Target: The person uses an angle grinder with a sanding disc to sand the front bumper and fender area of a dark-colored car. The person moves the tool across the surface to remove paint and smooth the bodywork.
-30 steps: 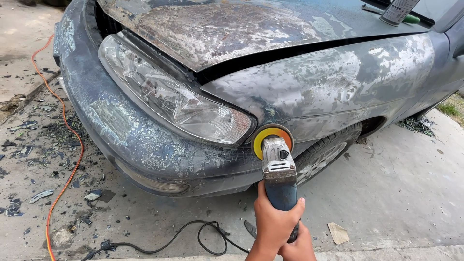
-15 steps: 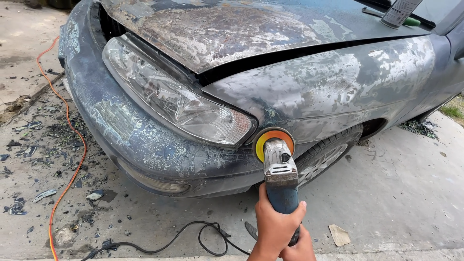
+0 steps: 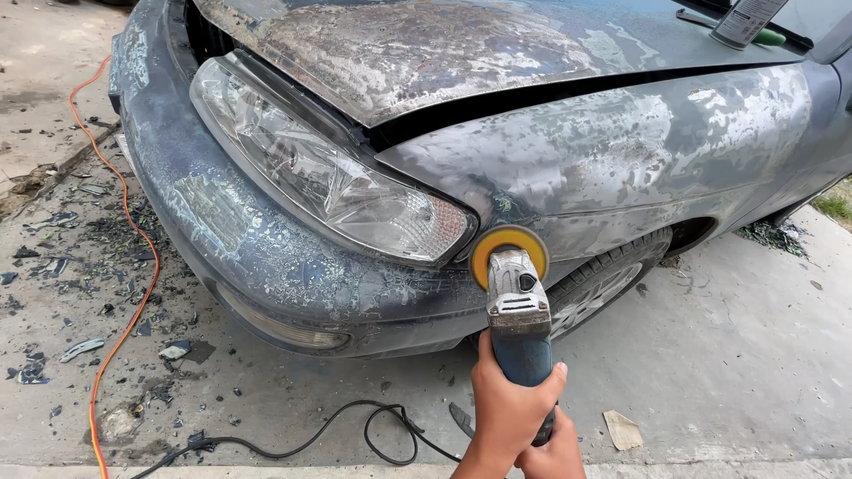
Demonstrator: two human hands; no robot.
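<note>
My left hand grips the dark blue body of a power sander. Just behind it, my right hand holds the handle's rear end. The sander's yellow round pad presses on the car's front fender, just right of the clear headlight corner and above the front wheel. The fender, hood and bumper are grey-blue with patchy, stripped paint.
A black cord loops over the concrete below the bumper. An orange cord runs along the left. Paint flakes and debris litter the ground at left, and a scrap of sandpaper lies at right. A spray can stands on the cowl.
The pad stays on the fender by the headlight corner, shifting only slightly. Both hands keep their hold, and the view has drifted a little to the left.
</note>
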